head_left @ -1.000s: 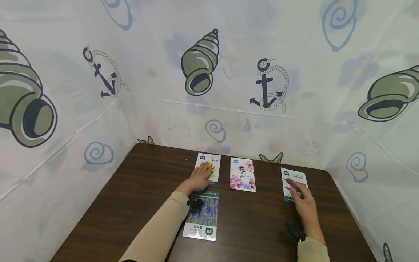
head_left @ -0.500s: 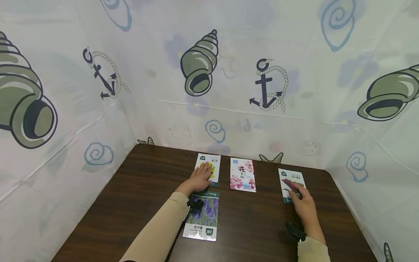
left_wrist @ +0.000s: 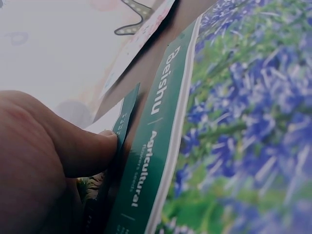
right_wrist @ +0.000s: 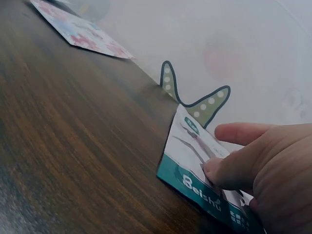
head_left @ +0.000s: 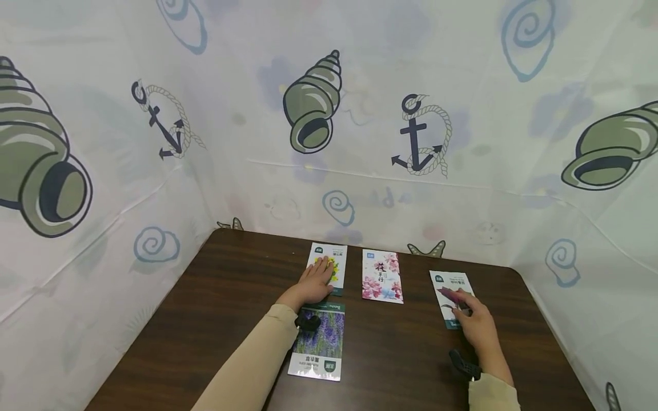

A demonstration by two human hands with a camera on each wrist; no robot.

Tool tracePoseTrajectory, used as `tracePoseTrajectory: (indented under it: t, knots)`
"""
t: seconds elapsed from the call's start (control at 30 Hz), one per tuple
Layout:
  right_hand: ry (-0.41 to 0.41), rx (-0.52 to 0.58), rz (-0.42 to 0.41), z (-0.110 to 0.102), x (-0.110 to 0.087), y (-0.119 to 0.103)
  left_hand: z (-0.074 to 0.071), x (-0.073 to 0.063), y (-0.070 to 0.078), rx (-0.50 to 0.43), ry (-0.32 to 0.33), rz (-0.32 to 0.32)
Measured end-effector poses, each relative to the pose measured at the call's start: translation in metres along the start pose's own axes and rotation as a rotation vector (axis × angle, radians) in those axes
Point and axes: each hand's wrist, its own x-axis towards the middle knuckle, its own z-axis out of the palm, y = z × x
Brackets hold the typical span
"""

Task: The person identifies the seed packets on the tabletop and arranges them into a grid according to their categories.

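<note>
My left hand [head_left: 315,283] lies flat with spread fingers on a white seed packet with yellow flowers [head_left: 337,281], near the table's back edge. Under that wrist lies a lavender seed packet [head_left: 321,337]; the left wrist view shows its green strip [left_wrist: 151,136] close up beside my thumb. My right hand [head_left: 478,322] rests its thumb and fingertips on another white packet, with a teal end [head_left: 452,324] and a purple picture; fingers hide part of it. In the right wrist view my thumb presses on that packet [right_wrist: 195,146], with the index finger extended.
A white packet with pink blossoms [head_left: 382,277] lies between the hands, near the back edge of the dark wooden table [head_left: 401,348]. A white cloth wall [head_left: 370,131] printed with shells and anchors encloses the back and sides.
My right hand has slid the purple-pictured packet leftward and slightly nearer, and the packet has turned a little. The left hand has stayed on its packet.
</note>
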Motion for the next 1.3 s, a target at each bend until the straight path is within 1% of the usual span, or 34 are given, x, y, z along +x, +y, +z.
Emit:
tracePoseTrajectory:
  t: [0.1,0.2,0.3,0.4,0.63,0.7,0.8,1.0,1.1,1.17,1.3]
  knots:
    - [0.003,-0.032,-0.062,0.001,0.000,0.000,0.001,0.000,0.000,-0.004,0.001,0.002]
    - [0.054,-0.066,-0.148,0.003,0.000,0.001,0.001,-0.002,0.001,-0.004,0.003,0.005]
    - [0.095,-0.100,-0.181,0.006,-0.002,0.001,0.001,-0.002,0.001,-0.005,0.004,0.000]
    - [0.097,-0.110,-0.162,0.006,-0.004,0.001,0.000,-0.003,0.001,-0.009,0.002,-0.003]
    - [0.004,-0.064,-0.090,0.006,-0.005,0.001,0.001,-0.004,0.001,-0.034,-0.005,0.005]
    - [-0.007,-0.062,-0.089,0.006,-0.003,0.001,0.001,-0.005,0.001,-0.039,-0.002,0.001]
    - [-0.014,-0.090,-0.096,0.007,-0.001,0.000,0.000,-0.006,0.002,-0.043,0.005,-0.004]
    - [-0.036,-0.150,-0.069,0.007,-0.001,-0.001,0.002,-0.004,0.002,-0.025,0.009,0.000]
    - [-0.073,-0.149,-0.053,0.006,-0.002,0.000,0.002,-0.005,0.003,-0.026,0.010,0.004]
    - [-0.097,-0.136,-0.048,0.007,-0.004,0.000,0.000,-0.007,0.005,-0.027,0.005,0.004]
    - [-0.103,-0.134,-0.078,0.008,-0.007,-0.002,-0.005,-0.011,0.008,-0.023,0.008,0.012]
